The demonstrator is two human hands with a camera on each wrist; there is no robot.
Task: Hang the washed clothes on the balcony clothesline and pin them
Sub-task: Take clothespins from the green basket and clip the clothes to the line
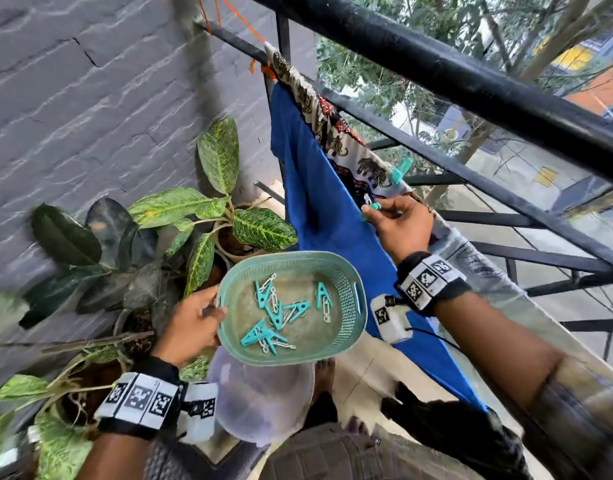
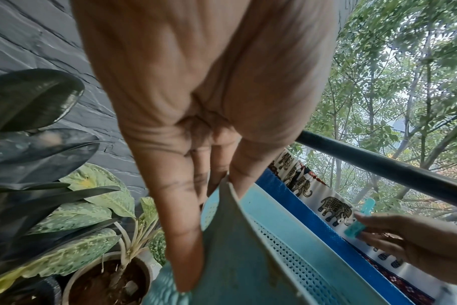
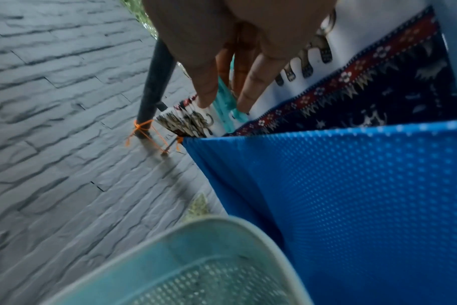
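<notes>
Teal peg betw. R-hand fingers

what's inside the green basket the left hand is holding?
Loose teal clothespins lie on the floor of the green basket, some overlapping, so an exact count isn't clear. The left hand grips its rim.

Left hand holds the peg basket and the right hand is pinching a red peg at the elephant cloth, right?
Not quite: the peg is teal, not red, as the head view shows. The rest stands: the left hand holds the basket, and the right hand pinches the peg at the elephant cloth.
</notes>
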